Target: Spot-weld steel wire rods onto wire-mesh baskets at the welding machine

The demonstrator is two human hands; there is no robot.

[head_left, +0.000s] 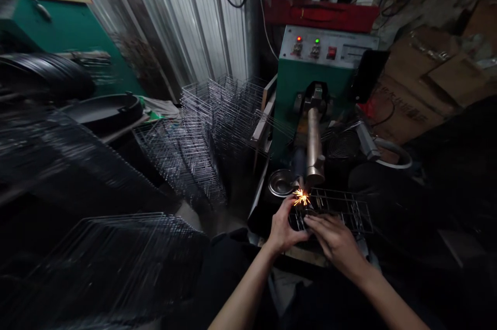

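Observation:
A spark burst point(302, 197) flares under the metal arm point(313, 144) of a green spot welding machine point(285, 92). Below it lies a wire rack point(355, 208), partly covered by my hands. My left hand point(282, 229) grips the rack's left side, with thumb and fingers curved around it close to the sparks. My right hand point(336, 242) rests on the near side, its fingers pressed together and holding the rack, fingertips just below the sparks. Whatever small part lies under the fingers is hidden. A small round metal dish point(281, 182) sits left of the sparks.
Stacked wire racks point(198, 138) stand left of the machine, and a blurred wire pile point(128, 257) lies nearer. A black round pan point(104, 110) is farther back. Cardboard boxes point(419, 81) are at the right. A red tray point(322, 13) with bottles tops the machine.

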